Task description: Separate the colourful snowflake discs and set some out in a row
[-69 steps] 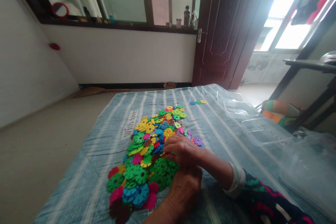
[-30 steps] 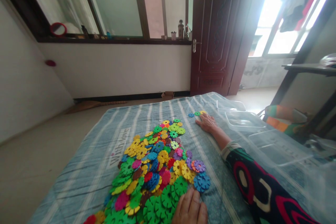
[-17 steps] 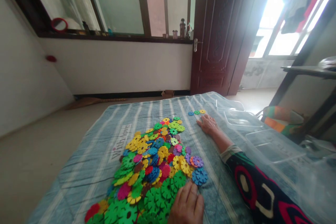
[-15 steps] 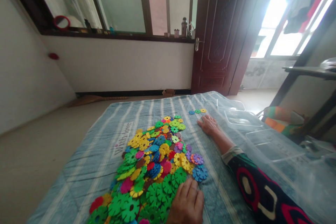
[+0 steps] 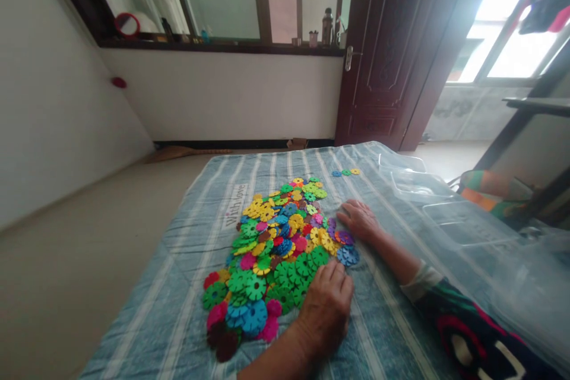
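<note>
Many flower-shaped plastic discs (image 5: 285,231) lie in a long pile of green, yellow, blue, pink, red, brown and purple. My left hand (image 5: 328,300) is at the pile's near right edge, beside green discs (image 5: 303,267). Its fingers curl downward and together, and the thumb and fingertips are hidden. My right hand (image 5: 360,221) is palm down at the pile's right side, fingers stretched toward purple discs (image 5: 344,237). No disc shows in it. A stack of blue discs (image 5: 348,256) lies between my two hands. Beyond them, blue, green and yellow discs (image 5: 346,173) sit in a short row.
A striped blue cloth (image 5: 178,285) covers the surface below the pile. Clear plastic containers (image 5: 463,225) stand along the right side. A dark red door (image 5: 383,71) and a ledge (image 5: 222,47) with small items are at the back.
My right hand has come back from near the short row toward the purple discs. My left hand stays by the green discs. The camera view has shifted, showing more of the pile's near end.
</note>
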### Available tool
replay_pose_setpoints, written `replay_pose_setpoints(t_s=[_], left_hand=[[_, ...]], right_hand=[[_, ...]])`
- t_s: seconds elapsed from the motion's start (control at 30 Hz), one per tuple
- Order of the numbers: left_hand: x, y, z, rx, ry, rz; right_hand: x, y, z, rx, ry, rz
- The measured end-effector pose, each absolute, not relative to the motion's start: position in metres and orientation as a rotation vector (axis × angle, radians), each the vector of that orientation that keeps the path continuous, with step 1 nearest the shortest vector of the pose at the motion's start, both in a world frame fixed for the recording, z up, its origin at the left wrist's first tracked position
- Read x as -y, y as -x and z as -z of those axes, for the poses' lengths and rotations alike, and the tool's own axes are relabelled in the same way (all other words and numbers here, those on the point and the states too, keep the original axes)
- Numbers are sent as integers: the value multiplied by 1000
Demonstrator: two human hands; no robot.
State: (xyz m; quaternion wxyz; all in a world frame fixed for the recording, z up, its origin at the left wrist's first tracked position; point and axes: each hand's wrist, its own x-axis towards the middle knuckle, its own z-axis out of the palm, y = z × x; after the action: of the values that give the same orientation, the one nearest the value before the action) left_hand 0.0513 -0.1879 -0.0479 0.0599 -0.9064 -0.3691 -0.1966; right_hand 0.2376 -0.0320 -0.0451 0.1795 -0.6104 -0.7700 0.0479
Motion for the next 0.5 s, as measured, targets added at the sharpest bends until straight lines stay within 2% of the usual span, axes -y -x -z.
replay_pose_setpoints(t_s=[0.2,0.33,0.5], left_hand=[[186,-52,43,1100,2755,572],[184,-52,42,1089,2788,560],[184,-51,41,1074,2767,597]], right_hand=[[50,-230,42,2167,1166,-388],[56,-233,32,2346,873,-386],[61,-232,23,2481,765,-330]])
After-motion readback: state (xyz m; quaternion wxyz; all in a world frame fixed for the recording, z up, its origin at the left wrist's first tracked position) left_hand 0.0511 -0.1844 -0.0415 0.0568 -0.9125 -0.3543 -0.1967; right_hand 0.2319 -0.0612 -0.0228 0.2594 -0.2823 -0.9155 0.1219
